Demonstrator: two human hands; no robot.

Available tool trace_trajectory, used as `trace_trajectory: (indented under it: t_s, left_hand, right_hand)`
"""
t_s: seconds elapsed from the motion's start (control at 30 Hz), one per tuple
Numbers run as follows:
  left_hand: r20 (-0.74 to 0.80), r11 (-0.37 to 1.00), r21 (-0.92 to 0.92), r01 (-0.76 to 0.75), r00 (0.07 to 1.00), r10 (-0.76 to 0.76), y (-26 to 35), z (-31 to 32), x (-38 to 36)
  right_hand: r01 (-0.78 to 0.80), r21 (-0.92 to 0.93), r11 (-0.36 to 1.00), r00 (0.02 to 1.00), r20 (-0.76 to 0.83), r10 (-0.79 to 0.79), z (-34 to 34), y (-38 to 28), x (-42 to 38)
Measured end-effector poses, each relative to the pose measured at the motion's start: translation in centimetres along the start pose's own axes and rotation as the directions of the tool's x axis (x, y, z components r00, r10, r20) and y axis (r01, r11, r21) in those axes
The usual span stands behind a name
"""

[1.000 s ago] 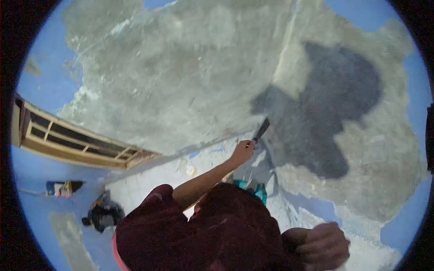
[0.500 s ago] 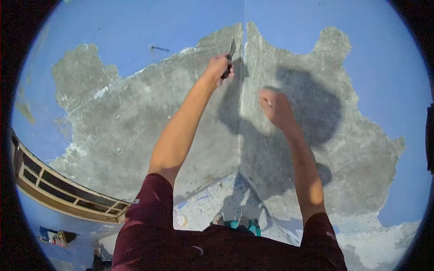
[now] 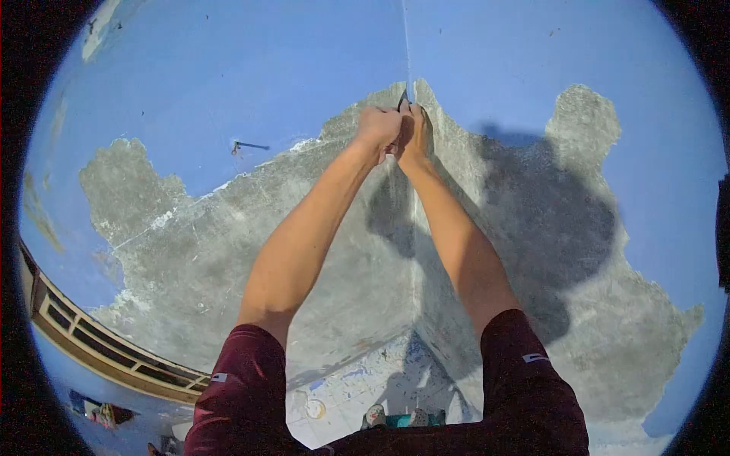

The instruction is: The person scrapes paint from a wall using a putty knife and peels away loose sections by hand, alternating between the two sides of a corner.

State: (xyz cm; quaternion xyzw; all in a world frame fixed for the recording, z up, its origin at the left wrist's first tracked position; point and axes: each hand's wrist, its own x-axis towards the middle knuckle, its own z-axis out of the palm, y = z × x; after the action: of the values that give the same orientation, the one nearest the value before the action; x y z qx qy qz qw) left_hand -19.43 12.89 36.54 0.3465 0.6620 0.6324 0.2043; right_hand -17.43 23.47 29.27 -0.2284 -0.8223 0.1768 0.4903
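My left hand [image 3: 378, 131] is wrapped round the handle of a scraper, its dark blade [image 3: 402, 99] pointing up into the wall corner. Close against it, my right hand [image 3: 413, 131] also grips the scraper, fingers up towards the blade. Most of the handle is hidden by both hands. The blade is near the top of the bare grey patch [image 3: 304, 228], where blue paint [image 3: 319, 61] begins. A ragged edge of paint runs down both sides of the corner.
A nail or hook [image 3: 249, 146] sticks out of the left wall. Lower left is a wooden-framed opening [image 3: 114, 346]. My feet [image 3: 418, 416] stand on a teal surface [image 3: 394, 420], above a floor strewn with paint flakes [image 3: 357, 372]. A round lid-like thing [image 3: 315, 409] lies there.
My right hand has moved up and left from beside the right wall to join my left hand on the scraper. The view has tilted up.
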Motion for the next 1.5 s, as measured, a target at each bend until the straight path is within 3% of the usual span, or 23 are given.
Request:
trace_trajectory:
  t_s: [0.07, 0.13, 0.17, 0.23, 0.27, 0.33, 0.5, 0.57, 0.7, 0.77, 0.83, 0.9, 0.97, 1.03, 1.1, 1.17, 1.23, 1.27, 1.37, 1.4, 1.43, 1.47, 1.5]
  left_hand:
    - [0.049, 1.0, -0.024, -0.017, 0.999, 0.019, -0.7, -0.8, 1.2]
    - [0.072, 1.0, 0.023, -0.019, 0.997, 0.017, 0.3, -1.2, 0.5]
    - [0.07, 1.0, 0.023, -0.018, 0.997, 0.017, 0.7, -1.3, 0.5]
    - [0.088, 0.97, 0.21, -0.12, 0.991, 0.104, 1.0, -1.9, 0.2]
    - [0.077, 0.972, 0.208, -0.111, 0.992, 0.096, 1.5, -2.3, 0.1]
    - [0.167, 0.93, 0.362, -0.069, 0.986, 0.008, 3.0, -2.6, -1.0]
    - [0.119, 0.985, 0.148, -0.086, 0.991, 0.068, 1.1, -2.8, 0.3]
    - [0.118, 0.985, 0.163, -0.064, 0.992, 0.045, 0.7, -2.3, 1.5]
    - [0.113, 0.988, 0.154, -0.013, 0.994, -0.005, 1.6, -1.6, 1.2]
    - [0.12, 0.942, 0.328, -0.07, 0.992, 0.032, 2.1, -2.5, 2.4]
    - [0.186, 0.946, 0.322, -0.05, 0.982, -0.011, 1.4, -3.2, 1.0]
    - [0.158, 0.948, 0.3, -0.109, 0.985, 0.063, 2.3, -3.1, 0.3]
    - [0.17, 0.964, 0.226, -0.139, 0.98, 0.102, 1.7, -3.0, 1.9]
    - [0.052, 0.968, 0.241, -0.07, 0.997, 0.06, 2.4, -2.2, 0.4]
    - [0.065, 0.97, 0.227, -0.083, 0.995, 0.07, 3.6, -1.2, 1.0]
    - [0.137, 0.921, 0.379, -0.092, 0.99, 0.042, 3.5, -0.9, 1.8]
    - [0.147, 0.969, 0.231, -0.083, 0.988, 0.05, 2.5, -2.2, 0.5]
    - [0.145, 0.96, 0.269, -0.076, 0.989, 0.038, 2.4, -2.8, 0.2]
    - [0.074, 0.963, 0.221, -0.152, 0.988, 0.138, 1.3, -3.5, -0.9]
    - [0.033, 0.852, 0.452, -0.263, 0.96, 0.279, 0.9, -4.4, -2.1]
    - [0.028, 0.675, 0.66, -0.33, 0.908, 0.417, 0.4, -5.3, -2.9]
    - [0.013, 0.646, 0.665, -0.374, 0.871, 0.491, 0.1, -5.9, -3.5]
    - [0.016, 0.644, 0.668, -0.373, 0.873, 0.488, -0.2, -6.2, -3.8]
  right_hand:
    - [0.036, -0.093, 0.995, 0.999, 0.001, -0.036, 0.9, 0.1, -0.1]
    - [0.182, -0.144, 0.973, 0.951, -0.223, -0.212, 2.4, 0.8, -0.2]
    - [0.184, -0.143, 0.973, 0.952, -0.222, -0.212, 2.8, 1.2, 0.1]
    - [0.247, -0.476, 0.844, 0.926, -0.14, -0.35, 2.8, 1.1, 0.1]
    - [0.255, -0.47, 0.845, 0.927, -0.13, -0.352, 2.7, 0.8, 0.3]
    - [0.146, 0.075, 0.986, 0.954, -0.273, -0.121, 2.8, 0.2, 0.2]
    - [0.163, -0.099, 0.982, 0.89, -0.415, -0.19, 2.8, -1.5, 0.4]
    - [0.031, -0.104, 0.994, 0.974, -0.219, -0.053, 0.6, -2.2, 0.7]
    - [0.043, -0.089, 0.995, 0.975, -0.215, -0.062, 1.7, -0.4, 0.8]
    - [0.08, -0.004, 0.997, 0.962, -0.26, -0.078, 2.7, -0.2, 1.0]
    - [-0.014, 0.174, 0.985, 0.964, -0.259, 0.06, 4.0, 0.0, 0.4]
    - [0.023, 0.066, 0.998, 0.975, -0.223, -0.007, 3.1, -0.5, 1.5]
    - [0.07, 0.143, 0.987, 0.959, -0.283, -0.027, 2.6, -0.9, 1.8]
    - [0.035, -0.036, 0.999, 0.976, -0.216, -0.042, 1.0, -1.9, 1.4]
    - [0.115, -0.109, 0.987, 0.93, -0.337, -0.146, 3.0, 0.8, 3.2]
    - [0.137, 0.292, 0.946, 0.942, -0.333, -0.034, 3.8, 2.0, 3.5]
    - [0.082, 0.71, 0.699, 0.967, -0.228, 0.117, 3.1, 1.2, 2.3]
    - [-0.068, 0.45, 0.89, 0.976, -0.154, 0.152, 2.6, 0.3, 2.6]
    - [0.012, 0.322, 0.947, 0.985, -0.164, 0.043, 2.7, -2.0, 1.4]
    - [0.034, -0.048, 0.998, 0.996, -0.084, -0.038, 1.1, -4.3, 0.9]
    - [0.085, -0.406, 0.91, 0.996, 0.019, -0.084, 0.7, -5.6, 0.7]
    - [0.045, -0.242, 0.969, 0.988, -0.134, -0.08, 3.2, -4.5, 1.5]
    - [0.041, -0.239, 0.97, 0.988, -0.134, -0.074, 3.3, -4.8, 1.2]
